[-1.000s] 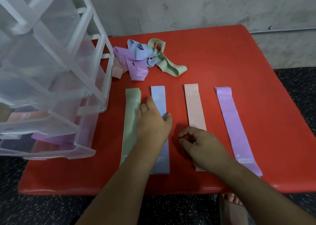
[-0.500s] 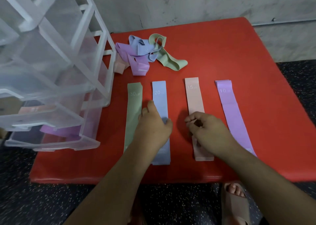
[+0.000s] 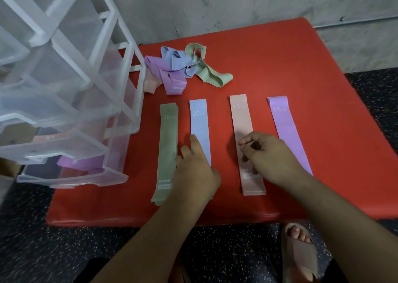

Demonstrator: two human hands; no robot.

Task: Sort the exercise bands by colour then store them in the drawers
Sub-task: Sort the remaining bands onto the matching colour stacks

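Red vinyl covered the desk (image 3: pixel 301 67), and on it four flat bands lay side by side. The left hand (image 3: pixel 196 175) had stayed where it was a second before, palm down on the blue band (image 3: pixel 199 123), fingers straight and pressing, the forefinger along that band's left edge. The green band (image 3: pixel 169 136) lay just outside its little finger. The right hand (image 3: pixel 271 155) had travelled up from the near end of the pink band (image 3: pixel 240 119) to its middle, so the band's near end now showed below the wrist. Its fingers were curled over the pink band, thumb and forefinger drawn close. Whether they actually nipped the top layer I could not tell, as shadow filled the gap. The purple band (image 3: pixel 282 119) ran just beyond this hand's outer side and passed under the wrist. Ahead of the left hand's fingertips sat a tangled heap of unsorted bands (image 3: pixel 176 67). Further out to that hand's left stood the clear plastic drawers (image 3: pixel 71 102), the lowest pulled open with a purple band inside.
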